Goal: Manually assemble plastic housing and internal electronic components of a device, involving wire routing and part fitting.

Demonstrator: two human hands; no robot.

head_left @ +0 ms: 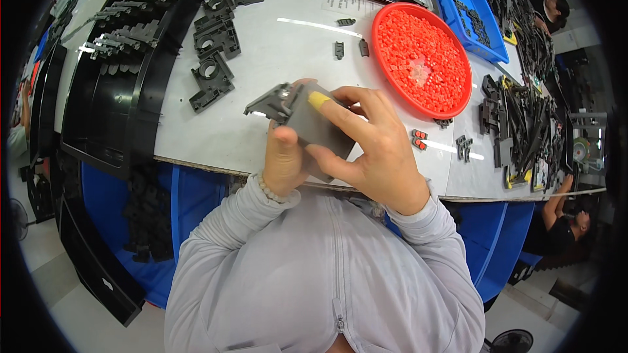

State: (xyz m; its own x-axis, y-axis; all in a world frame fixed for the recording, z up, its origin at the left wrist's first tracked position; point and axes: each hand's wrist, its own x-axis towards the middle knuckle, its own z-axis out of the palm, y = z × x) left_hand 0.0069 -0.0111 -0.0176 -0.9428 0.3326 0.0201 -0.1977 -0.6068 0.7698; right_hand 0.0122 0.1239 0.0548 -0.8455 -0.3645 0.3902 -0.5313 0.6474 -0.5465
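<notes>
While the left hand (284, 163) is gripping a dark grey plastic housing (317, 127) from its left side, the right hand (383, 144) is holding the same piece from the right. Both grips are closing around it, the left thumb lying near its lower left side and the left fingers mostly hiding behind it. The right thumb is resting along the lower edge, and the right index finger, wearing a yellow finger cot (318, 100), is lying on the flat upper face. An angled dark bracket (269, 102) is projecting from the upper left end of the housing, with a shiny part showing beside it.

The housing is sitting in the hands, before the person's chest, over the near edge of the white worktable (261, 46). Beyond the right hand, a round red tray (379, 46) is holding many small red plastic pieces (418, 42). Two dark connectors with red inserts (419, 139) are lying just below the tray. Farther left, dark plastic brackets with round holes (212, 80) are lying in a row beside a black bin (98, 124).
</notes>
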